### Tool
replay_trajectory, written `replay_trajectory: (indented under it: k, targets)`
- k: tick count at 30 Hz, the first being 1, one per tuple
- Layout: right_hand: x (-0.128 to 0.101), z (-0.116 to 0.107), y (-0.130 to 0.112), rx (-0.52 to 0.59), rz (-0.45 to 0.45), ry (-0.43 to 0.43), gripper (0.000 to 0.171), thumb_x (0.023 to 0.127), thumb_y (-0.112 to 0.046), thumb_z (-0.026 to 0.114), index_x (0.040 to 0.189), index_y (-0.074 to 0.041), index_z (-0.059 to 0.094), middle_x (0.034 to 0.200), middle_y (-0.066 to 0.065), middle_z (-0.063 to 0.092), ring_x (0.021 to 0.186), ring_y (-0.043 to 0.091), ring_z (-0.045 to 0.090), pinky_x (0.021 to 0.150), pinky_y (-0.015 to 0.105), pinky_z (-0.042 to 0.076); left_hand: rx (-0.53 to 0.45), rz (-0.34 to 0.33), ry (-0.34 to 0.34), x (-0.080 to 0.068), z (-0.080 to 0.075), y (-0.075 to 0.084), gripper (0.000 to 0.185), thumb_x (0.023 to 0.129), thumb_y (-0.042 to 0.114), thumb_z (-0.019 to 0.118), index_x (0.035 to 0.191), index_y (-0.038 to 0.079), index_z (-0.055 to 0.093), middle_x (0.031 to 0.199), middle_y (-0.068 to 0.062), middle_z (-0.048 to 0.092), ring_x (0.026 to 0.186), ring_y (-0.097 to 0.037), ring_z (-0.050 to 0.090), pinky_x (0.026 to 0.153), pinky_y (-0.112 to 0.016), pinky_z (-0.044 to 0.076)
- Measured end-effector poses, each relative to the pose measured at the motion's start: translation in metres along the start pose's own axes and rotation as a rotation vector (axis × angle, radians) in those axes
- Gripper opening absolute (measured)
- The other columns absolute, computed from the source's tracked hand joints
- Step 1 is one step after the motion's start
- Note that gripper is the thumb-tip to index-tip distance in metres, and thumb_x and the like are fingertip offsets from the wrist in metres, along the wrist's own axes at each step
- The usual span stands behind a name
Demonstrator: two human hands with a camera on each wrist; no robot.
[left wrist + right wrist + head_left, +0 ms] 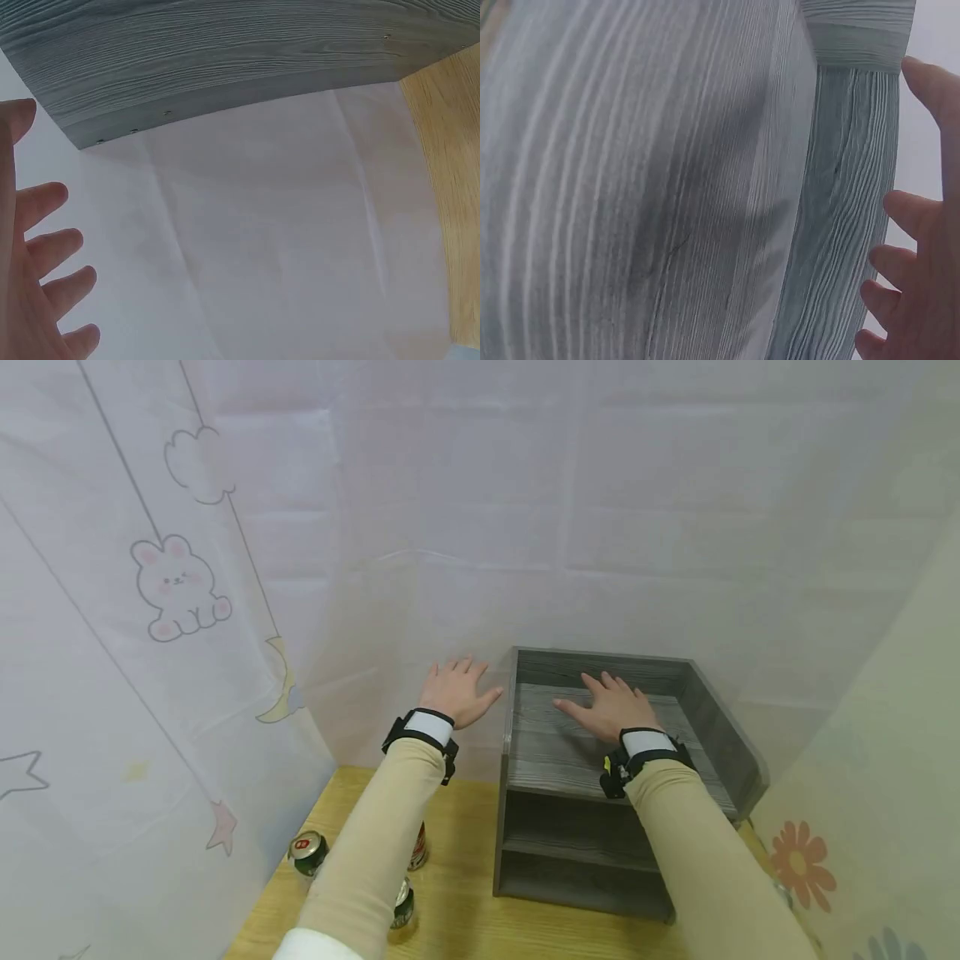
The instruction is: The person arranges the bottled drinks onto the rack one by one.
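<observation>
Both hands are being held open, fingers spread, nothing gripped: right hand (611, 706) over the top tray of the grey shelf (525, 760) on the table (457, 893), left hand (455, 691) just beside its left wall. Likely pre-grasp; a two-sided grip is being called for next.

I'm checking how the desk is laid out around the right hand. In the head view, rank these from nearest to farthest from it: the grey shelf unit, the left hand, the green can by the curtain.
1. Grey shelf unit: directly beneath the right hand.
2. Left hand: beside the unit's left wall.
3. Green can: low at the table's left edge.
</observation>
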State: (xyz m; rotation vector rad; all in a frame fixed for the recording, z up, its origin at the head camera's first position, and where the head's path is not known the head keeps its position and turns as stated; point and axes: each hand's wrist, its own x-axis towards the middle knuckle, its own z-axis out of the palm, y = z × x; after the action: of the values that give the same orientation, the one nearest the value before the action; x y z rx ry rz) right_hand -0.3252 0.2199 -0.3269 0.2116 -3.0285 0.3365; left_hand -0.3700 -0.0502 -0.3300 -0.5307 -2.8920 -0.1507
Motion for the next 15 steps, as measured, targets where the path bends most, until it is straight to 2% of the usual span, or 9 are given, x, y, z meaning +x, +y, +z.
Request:
replay_trajectory:
  k: [9,15]
  targets:
    - [-0.001,-0.012,-0.009,0.065,-0.074,0.018,0.091,0.099,-0.069,0.043,0.160,-0.003,0.030,0.161,0.030,0.021,0.148,0.049,0.016,0.116,0.066,0.011,-0.018,0.005,-0.002,-0.005,-0.003,-0.004,0.067,0.104,0.061,0.038,0.158,0.021,0.041,0.161,-0.011,0.036,0.148,-0.033,0.030,0.119,-0.058,0.015]
    - [-0.008,-0.021,-0.007,0.035,-0.117,0.055,0.088,0.099,-0.068,0.043,0.158,-0.003,0.034,0.159,0.030,0.026,0.147,0.049,0.020,0.115,0.067,0.014,-0.002,0.044,0.015,-0.011,-0.003,-0.005,0.068,0.104,0.062,0.036,0.158,0.020,0.041,0.160,-0.010,0.038,0.147,-0.033,0.031,0.119,-0.057,0.016]
